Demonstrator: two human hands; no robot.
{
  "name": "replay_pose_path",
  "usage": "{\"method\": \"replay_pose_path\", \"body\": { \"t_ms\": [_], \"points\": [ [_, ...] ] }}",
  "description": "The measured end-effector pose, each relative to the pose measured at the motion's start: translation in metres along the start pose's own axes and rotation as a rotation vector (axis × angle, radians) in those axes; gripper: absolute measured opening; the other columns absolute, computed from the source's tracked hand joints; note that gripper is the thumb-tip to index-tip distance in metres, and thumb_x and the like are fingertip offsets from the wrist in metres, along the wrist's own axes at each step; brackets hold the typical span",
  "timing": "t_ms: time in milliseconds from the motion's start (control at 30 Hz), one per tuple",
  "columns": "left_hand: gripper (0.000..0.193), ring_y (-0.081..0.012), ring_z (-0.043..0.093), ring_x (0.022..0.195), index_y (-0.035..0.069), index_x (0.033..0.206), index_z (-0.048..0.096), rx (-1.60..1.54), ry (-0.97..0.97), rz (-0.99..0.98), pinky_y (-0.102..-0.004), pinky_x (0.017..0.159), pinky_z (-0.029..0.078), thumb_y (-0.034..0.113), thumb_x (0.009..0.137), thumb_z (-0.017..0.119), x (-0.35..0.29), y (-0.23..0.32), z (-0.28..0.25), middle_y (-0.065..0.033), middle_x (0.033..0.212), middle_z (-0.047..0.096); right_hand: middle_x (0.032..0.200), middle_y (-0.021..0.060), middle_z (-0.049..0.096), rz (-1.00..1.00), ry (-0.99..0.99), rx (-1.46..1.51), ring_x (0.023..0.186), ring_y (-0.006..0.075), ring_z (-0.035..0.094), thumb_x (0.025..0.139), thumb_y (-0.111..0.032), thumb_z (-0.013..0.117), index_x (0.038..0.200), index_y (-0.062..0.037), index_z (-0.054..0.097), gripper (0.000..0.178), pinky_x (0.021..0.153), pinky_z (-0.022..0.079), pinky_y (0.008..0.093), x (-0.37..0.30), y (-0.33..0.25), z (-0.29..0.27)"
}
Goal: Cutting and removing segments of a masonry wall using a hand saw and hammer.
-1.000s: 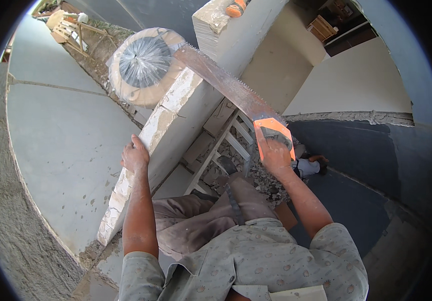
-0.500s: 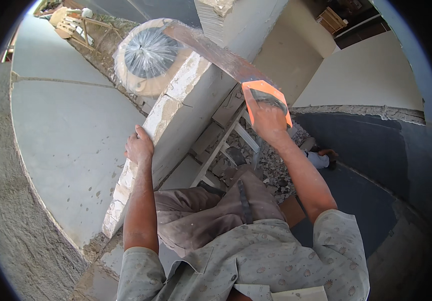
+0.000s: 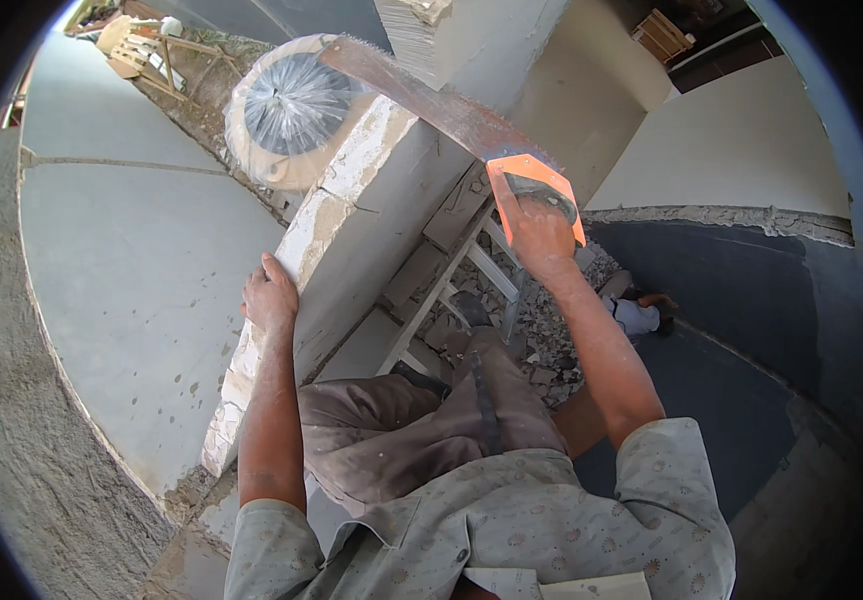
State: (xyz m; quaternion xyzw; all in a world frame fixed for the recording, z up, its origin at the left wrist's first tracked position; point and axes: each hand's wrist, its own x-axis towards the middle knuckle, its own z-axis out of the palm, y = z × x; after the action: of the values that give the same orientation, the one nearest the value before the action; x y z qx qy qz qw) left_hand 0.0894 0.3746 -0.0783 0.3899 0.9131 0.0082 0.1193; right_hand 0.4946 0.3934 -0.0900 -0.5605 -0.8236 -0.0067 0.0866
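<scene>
My right hand [image 3: 543,238] is closed around the orange handle of a handsaw [image 3: 436,108]. Its long, stained blade slants up and left past the far end of a pale block wall [image 3: 346,185]; whether the teeth touch the block, I cannot tell. The wall's top edge is rough and chipped, with white patches. My left hand [image 3: 271,296] lies over that edge nearer to me, fingers spread and bracing on it. Just beyond the blade's tip is a round object wrapped in clear plastic [image 3: 299,105], dark in the middle with a tan rim.
Below me an aluminium ladder [image 3: 491,268] stands over broken rubble [image 3: 551,340], and my feet are by its rungs. Another person [image 3: 636,312] is lower down at the right, beside a dark wall. A smooth grey panel [image 3: 141,260] spreads at left. Wood scraps [image 3: 156,55] lie far left.
The saw and my right hand have shifted very slightly. My left hand stays on the wall edge. The person below has moved a little.
</scene>
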Motion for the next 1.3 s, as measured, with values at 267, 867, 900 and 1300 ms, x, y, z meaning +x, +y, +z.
{"method": "replay_pose_path", "body": {
  "t_ms": [267,867,900,1300],
  "points": [
    [0.066,-0.0330,0.053,0.122,0.004,0.122,0.066,0.009,0.038,0.012,-0.0497,0.106,0.031,0.054,0.101,0.028,-0.001,0.003,0.000,-0.0146,0.124,0.063,0.074,0.0094,0.065,0.059,-0.015,0.001,0.064,0.0244,0.066,0.080,-0.009,0.062,0.152,-0.0097,0.033,0.078,0.059,0.054,0.0395,-0.005,-0.005,-0.017],
    [0.064,-0.0335,0.054,0.120,0.003,0.119,0.067,-0.015,0.035,0.021,-0.0503,0.105,0.032,0.053,0.101,0.030,-0.003,-0.001,0.001,-0.0157,0.121,0.064,0.079,0.0138,0.069,0.115,-0.091,0.110,0.066,0.0296,0.069,0.081,-0.009,0.062,0.154,-0.0116,0.027,0.081,0.058,0.055,0.0426,0.026,-0.013,0.007],
    [0.064,-0.0334,0.054,0.120,0.003,0.119,0.067,-0.032,0.027,0.027,-0.0503,0.105,0.032,0.053,0.101,0.030,-0.003,-0.001,0.001,-0.0156,0.121,0.064,0.080,0.0142,0.069,0.186,-0.182,0.146,0.067,0.0302,0.069,0.080,-0.009,0.062,0.154,-0.0119,0.028,0.081,0.059,0.055,0.0431,0.006,-0.012,0.000],
    [0.063,-0.0331,0.054,0.119,0.003,0.118,0.067,-0.012,0.045,0.048,-0.0497,0.105,0.032,0.051,0.102,0.030,-0.004,0.000,0.000,-0.0157,0.119,0.064,0.078,0.0118,0.067,0.212,-0.133,0.076,0.070,0.0291,0.068,0.077,-0.008,0.065,0.153,-0.0141,0.032,0.082,0.061,0.055,0.0423,-0.002,-0.014,-0.009]
  ]
}}
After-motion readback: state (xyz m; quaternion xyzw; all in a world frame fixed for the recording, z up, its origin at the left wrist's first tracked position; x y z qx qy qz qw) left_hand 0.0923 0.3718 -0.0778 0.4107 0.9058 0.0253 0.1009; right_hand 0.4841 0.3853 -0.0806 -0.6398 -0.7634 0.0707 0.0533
